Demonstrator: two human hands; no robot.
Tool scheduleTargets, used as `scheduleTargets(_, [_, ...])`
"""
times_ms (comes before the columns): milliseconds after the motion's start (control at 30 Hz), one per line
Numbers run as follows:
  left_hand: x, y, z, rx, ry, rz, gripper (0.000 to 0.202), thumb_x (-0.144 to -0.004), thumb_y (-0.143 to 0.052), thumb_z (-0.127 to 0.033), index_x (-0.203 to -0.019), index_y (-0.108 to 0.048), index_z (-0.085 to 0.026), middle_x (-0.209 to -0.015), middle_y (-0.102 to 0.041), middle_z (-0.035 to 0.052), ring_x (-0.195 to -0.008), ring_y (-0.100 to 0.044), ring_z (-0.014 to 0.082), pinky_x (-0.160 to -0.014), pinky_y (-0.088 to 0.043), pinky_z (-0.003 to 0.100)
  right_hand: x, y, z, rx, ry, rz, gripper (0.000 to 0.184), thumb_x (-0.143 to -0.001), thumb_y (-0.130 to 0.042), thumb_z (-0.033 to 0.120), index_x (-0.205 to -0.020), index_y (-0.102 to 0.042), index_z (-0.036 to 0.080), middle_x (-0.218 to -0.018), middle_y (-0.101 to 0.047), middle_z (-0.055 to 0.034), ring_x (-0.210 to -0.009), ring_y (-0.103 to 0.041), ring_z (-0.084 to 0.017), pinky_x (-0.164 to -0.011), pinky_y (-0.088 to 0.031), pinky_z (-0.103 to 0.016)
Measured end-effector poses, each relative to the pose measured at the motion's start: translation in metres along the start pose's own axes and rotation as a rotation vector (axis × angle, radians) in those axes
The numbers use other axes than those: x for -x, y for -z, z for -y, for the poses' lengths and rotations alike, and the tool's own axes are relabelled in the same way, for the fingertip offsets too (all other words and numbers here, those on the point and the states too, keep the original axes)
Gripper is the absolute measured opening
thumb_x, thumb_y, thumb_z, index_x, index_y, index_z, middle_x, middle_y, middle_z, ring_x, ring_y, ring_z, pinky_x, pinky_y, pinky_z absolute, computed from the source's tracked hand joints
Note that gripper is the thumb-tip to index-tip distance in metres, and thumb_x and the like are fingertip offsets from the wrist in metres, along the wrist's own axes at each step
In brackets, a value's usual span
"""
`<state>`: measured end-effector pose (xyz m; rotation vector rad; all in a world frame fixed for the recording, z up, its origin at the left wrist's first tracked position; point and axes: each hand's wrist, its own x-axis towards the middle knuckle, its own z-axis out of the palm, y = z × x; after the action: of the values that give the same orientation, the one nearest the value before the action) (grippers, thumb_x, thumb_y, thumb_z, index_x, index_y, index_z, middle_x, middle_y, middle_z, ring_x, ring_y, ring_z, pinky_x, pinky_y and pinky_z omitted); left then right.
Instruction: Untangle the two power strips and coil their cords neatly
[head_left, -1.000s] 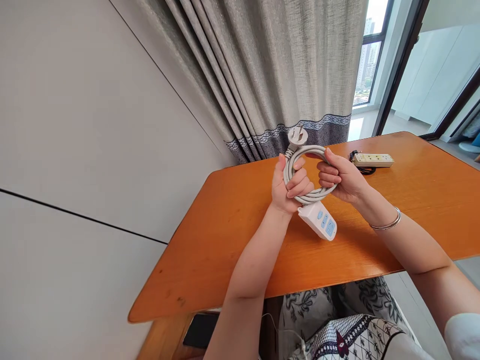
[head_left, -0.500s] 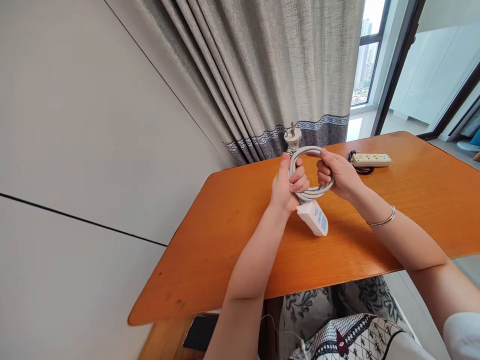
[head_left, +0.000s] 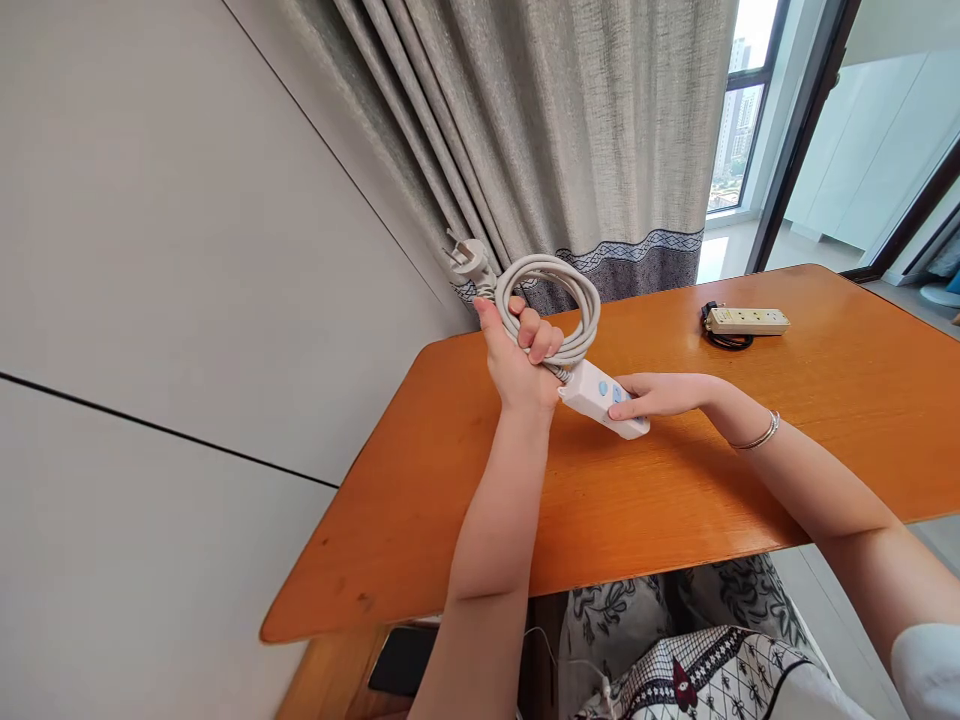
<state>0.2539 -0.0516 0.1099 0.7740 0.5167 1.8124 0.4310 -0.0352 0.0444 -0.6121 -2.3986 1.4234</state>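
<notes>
Above the wooden table, my left hand (head_left: 523, 355) is wrapped round the coiled grey cord (head_left: 589, 300) of a white power strip. The cord's plug (head_left: 471, 260) sticks out past my left thumb, prongs toward the upper left. Below the coil hangs the white power strip (head_left: 592, 390), tilted, with light blue socket faces. My right hand (head_left: 656, 395) grips its far end, thumb on top and fingers behind, hiding part of the sockets.
On the right of the wooden table (head_left: 427, 480) lies a second, cream power strip (head_left: 748, 321) with a black cord (head_left: 727, 340). A grey curtain (head_left: 555, 130) hangs behind the table, and a white wall panel (head_left: 165, 280) stands at the left. A dark flat device (head_left: 403, 660) lies below the table edge.
My right hand has let go of the cord coil and taken hold of the white power strip. My left hand has moved left with the coil and plug, tilting the plug leftward.
</notes>
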Motion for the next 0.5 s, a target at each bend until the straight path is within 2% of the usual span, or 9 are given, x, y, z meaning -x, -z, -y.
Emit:
scheduleTargets(67, [-0.006, 0.005, 0.002, -0.015, -0.029, -0.017, 0.05, -0.095, -0.051, -0.064, -0.07, -0.044, -0.021, -0.046, -0.022, -0.0102, -0.032, -0.019, 0.0047, -0.035, -0.023, 0.02, 0.007, 0.002, 0.011, 0.07, -0.019, -0.018, 0.049, -0.088, -0.062, 0.053, -0.117, -0.056, 0.014, -0.105, -0.067, -0.0072, -0.089, -0.06, -0.016, -0.076, -0.049, -0.028])
scheduleTargets(133, [-0.012, 0.009, 0.005, -0.043, -0.051, -0.048, 0.05, -0.093, -0.053, -0.064, -0.07, -0.044, -0.021, -0.046, -0.024, -0.0103, -0.032, -0.022, 0.0046, -0.035, -0.024, 0.02, 0.015, 0.003, 0.024, 0.252, -0.07, -0.091, 0.044, -0.085, -0.067, 0.049, -0.112, -0.057, 0.016, -0.099, -0.066, -0.0056, -0.084, -0.06, -0.017, -0.071, -0.047, -0.027])
scheduleTargets(267, [-0.02, 0.017, 0.016, -0.134, -0.073, -0.07, 0.051, -0.089, -0.059, -0.066, -0.069, -0.044, -0.021, -0.047, -0.027, -0.0105, -0.032, -0.026, 0.0044, -0.036, -0.024, 0.019, 0.032, 0.002, 0.048, 0.763, -0.15, -0.333, 0.036, -0.081, -0.073, 0.034, -0.111, -0.061, 0.018, -0.098, -0.063, -0.0055, -0.077, -0.057, -0.017, -0.065, -0.04, -0.027])
scheduleTargets(333, [-0.022, 0.019, 0.021, -0.178, -0.073, -0.053, 0.052, -0.087, -0.061, -0.066, -0.069, -0.043, -0.021, -0.047, -0.029, -0.0103, -0.033, -0.03, 0.0045, -0.038, -0.026, 0.018, 0.039, 0.001, 0.056, 0.914, -0.147, -0.45, 0.035, -0.082, -0.07, 0.025, -0.117, -0.064, 0.02, -0.101, -0.061, -0.006, -0.073, -0.056, -0.015, -0.063, -0.038, -0.027])
scheduleTargets(400, [-0.023, 0.02, 0.025, -0.209, -0.056, -0.033, 0.052, -0.086, -0.063, -0.066, -0.068, -0.043, -0.021, -0.047, -0.031, -0.01, -0.035, -0.034, 0.0049, -0.039, -0.028, 0.017, 0.046, 0.001, 0.062, 0.938, -0.083, -0.548, 0.037, -0.083, -0.067, 0.02, -0.12, -0.065, 0.022, -0.102, -0.06, -0.0054, -0.073, -0.056, -0.015, -0.066, -0.04, -0.027])
scheduleTargets(500, [-0.023, 0.021, 0.03, -0.229, 0.027, 0.001, 0.052, -0.086, -0.064, -0.066, -0.068, -0.045, -0.02, -0.047, -0.032, -0.0099, -0.036, -0.036, 0.0049, -0.04, -0.028, 0.017, 0.052, 0.002, 0.066, 0.836, 0.117, -0.704, 0.034, -0.086, -0.067, 0.022, -0.12, -0.066, 0.024, -0.105, -0.062, -0.006, -0.086, -0.06, -0.018, -0.077, -0.046, -0.03])
